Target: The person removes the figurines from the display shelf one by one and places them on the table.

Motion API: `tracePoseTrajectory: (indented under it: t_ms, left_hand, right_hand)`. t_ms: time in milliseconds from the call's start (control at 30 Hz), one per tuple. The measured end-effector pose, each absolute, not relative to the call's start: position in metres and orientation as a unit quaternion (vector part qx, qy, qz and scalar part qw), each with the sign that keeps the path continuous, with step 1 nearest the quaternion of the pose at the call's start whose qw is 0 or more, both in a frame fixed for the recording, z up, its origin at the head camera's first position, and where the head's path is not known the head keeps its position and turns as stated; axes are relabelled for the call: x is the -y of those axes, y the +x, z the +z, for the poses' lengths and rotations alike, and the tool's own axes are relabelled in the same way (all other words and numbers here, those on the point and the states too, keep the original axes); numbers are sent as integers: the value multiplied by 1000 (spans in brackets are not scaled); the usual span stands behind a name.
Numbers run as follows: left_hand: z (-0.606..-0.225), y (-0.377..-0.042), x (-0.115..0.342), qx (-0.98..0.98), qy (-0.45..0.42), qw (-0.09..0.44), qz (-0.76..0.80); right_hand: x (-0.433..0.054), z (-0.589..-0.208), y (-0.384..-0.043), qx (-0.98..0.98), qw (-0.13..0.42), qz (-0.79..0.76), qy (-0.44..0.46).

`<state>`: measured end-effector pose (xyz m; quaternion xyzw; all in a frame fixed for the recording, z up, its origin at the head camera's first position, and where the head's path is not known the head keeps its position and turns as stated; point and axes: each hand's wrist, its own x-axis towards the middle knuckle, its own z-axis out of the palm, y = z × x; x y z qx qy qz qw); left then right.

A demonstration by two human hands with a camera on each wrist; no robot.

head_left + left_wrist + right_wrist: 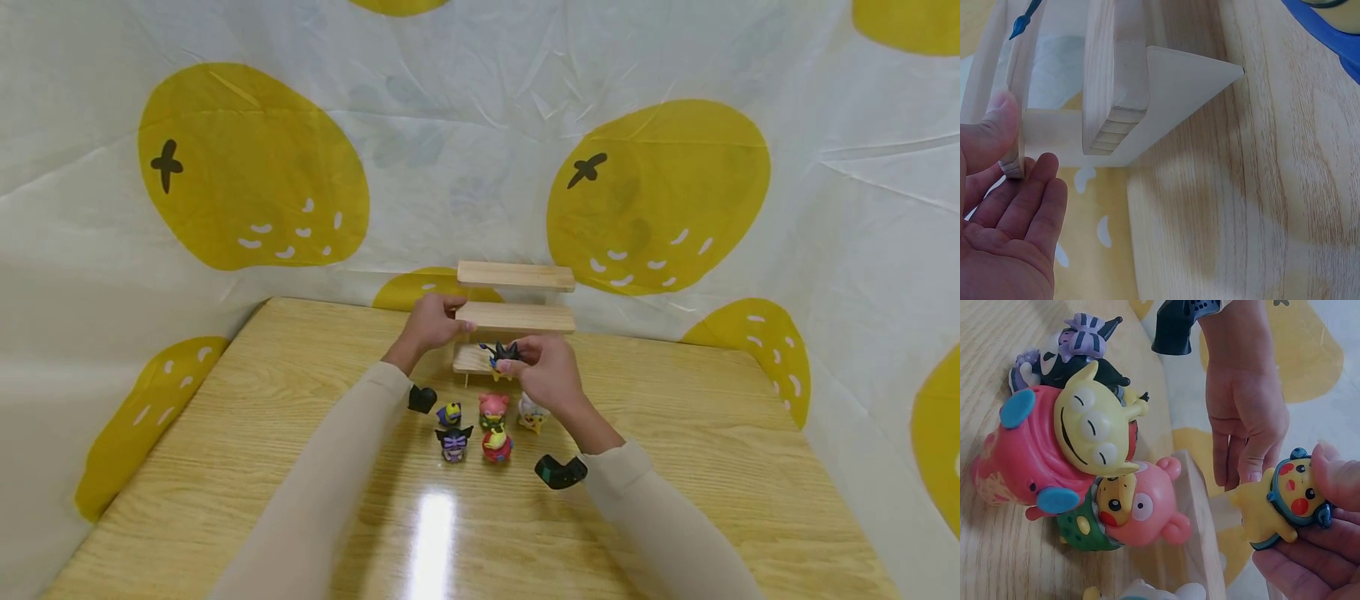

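My left hand (435,323) pinches the left end of the middle step of a three-step wooden display stand (517,317), thumb on one face and fingertips behind it, as the left wrist view shows. My right hand (551,375) holds a small yellow figurine (1266,515) with red cheeks and a dark blue-black hood between thumb and fingers. In the head view that figurine overlaps the stand's lowest step. Just in front of the stand are a pink-hooded figurine (492,407) and a white one (531,414), the latter close to my right wrist.
Nearer on the wooden table (300,433) are a red figurine with a pale yellow head (1094,428), a black one with a purple bow (453,446) and a blue-and-yellow one (450,414). A white curtain with yellow fruit prints (465,167) hangs behind the stand.
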<state>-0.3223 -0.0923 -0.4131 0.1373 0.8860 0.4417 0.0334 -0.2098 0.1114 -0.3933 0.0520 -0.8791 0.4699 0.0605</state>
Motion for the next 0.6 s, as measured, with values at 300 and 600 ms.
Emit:
tracePoseTrajectory:
  t_ms: [300,600]
  left_hand:
    - [-413,-322,92,-887,138,29,440]
    - [-414,-320,92,-886,143,26,440]
  right_hand:
    - [-113,-392,-204,884,53,462,43]
    - [-116,-392,-197,883,59,461,58]
